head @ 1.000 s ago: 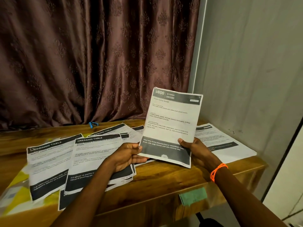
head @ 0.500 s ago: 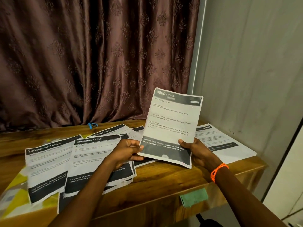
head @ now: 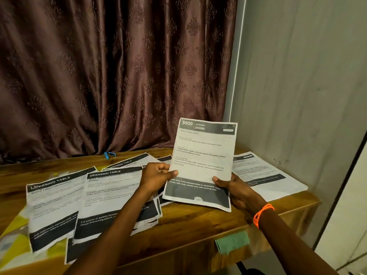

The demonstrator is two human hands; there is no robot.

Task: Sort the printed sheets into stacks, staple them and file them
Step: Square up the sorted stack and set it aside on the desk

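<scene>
A printed sheet headed "KITCHEN" (head: 204, 155) is held upright above the wooden table (head: 190, 229). My left hand (head: 156, 176) pinches its left edge and my right hand (head: 236, 190) grips its lower right corner. Several sheets headed "DRESSING TABLE" (head: 111, 197) lie fanned and overlapping on the table's left half, partly under my left forearm. Another stack of printed sheets (head: 266, 175) lies flat at the right, near the wall. A small blue stapler (head: 109, 155) rests at the table's back edge by the curtain.
A brown patterned curtain (head: 119, 76) hangs behind the table and a grey wall (head: 297, 96) closes the right side. A yellow folder (head: 17, 247) lies under the left sheets. A green tag (head: 232, 242) sticks on the table's front face.
The kitchen sheet has stayed upright with only a slight shift. My left hand has moved up from the dressing table sheets and closed on the sheet's left edge.
</scene>
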